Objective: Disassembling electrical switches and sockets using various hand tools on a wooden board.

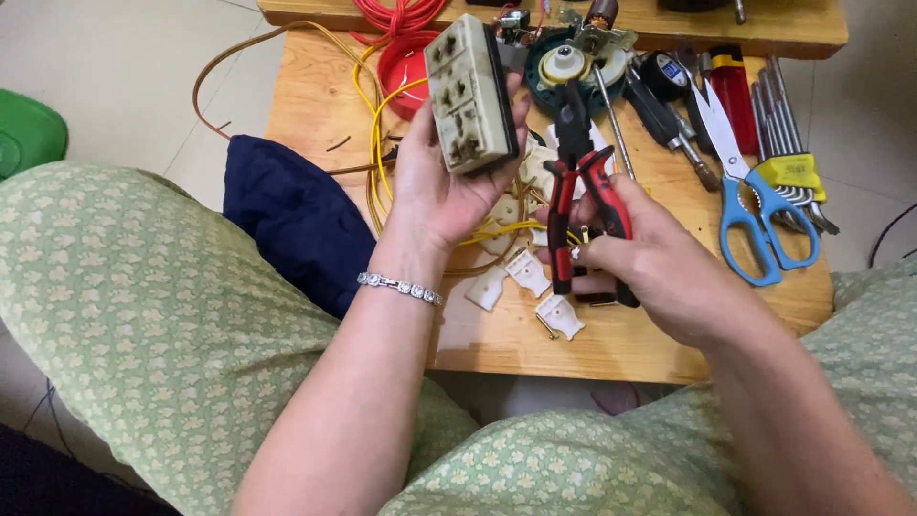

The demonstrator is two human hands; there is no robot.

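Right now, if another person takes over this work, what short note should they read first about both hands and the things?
Left hand: holds a worn cream socket block upright, sockets facing the camera.
Right hand: grips red-and-black pliers, jaws pointing up, near the block but not touching it.
On the wooden table: white plastic pieces and yellow wires under the hands; blue-handled scissors and hex keys to the right.
Done: plastic pieces lie loose.
Left: block still looks closed.
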